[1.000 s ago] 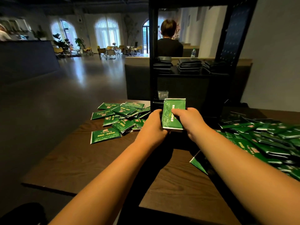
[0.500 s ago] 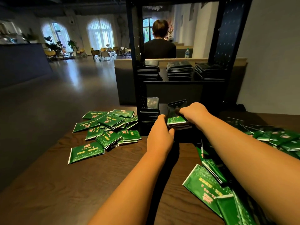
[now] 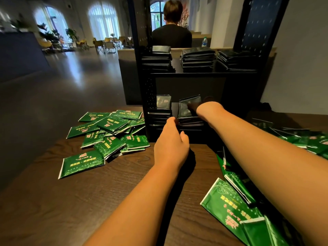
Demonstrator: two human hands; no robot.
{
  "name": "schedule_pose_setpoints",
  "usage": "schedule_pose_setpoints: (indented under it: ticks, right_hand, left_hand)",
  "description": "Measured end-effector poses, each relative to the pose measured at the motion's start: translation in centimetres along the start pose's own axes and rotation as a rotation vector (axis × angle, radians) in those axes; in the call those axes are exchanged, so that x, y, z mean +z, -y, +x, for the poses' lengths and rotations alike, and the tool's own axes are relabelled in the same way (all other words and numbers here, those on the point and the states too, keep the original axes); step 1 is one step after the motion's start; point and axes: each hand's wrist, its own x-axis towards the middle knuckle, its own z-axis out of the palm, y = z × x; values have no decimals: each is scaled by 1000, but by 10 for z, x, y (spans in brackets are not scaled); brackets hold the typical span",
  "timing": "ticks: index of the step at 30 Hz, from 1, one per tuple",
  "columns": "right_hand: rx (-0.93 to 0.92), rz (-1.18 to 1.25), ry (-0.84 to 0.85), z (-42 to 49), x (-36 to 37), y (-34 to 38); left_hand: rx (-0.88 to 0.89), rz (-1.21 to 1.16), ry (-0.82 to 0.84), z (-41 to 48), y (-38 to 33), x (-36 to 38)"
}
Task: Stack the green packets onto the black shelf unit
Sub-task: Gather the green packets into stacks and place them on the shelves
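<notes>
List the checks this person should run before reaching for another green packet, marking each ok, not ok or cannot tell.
1. Right hand at the lower-shelf stack: ok.
2. Its grip released: cannot tell, shadowed.
3. Top packet lying flat: not ok, tilted.
4. Left hand free: ok, holds nothing.
5. Loose packets on table: ok, piles both sides.

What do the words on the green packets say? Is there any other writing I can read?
Nothing here can be read well enough to quote.
green packets on the table: yellow and pink print, too blurred to read.
stacked packets on the black shelf: too dark to read.
water bottle label: too small to read.
</notes>
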Motion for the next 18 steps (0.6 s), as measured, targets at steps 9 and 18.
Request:
schedule_pose_setpoints:
  ticks: [9, 18]
  right_hand:
    - [81, -253, 59, -12, -17, 21]
    - [119, 42, -7, -19, -8, 18]
  left_hand:
    - [16, -39, 90, -1, 0, 2]
    - [33, -70, 158, 3, 5, 7]
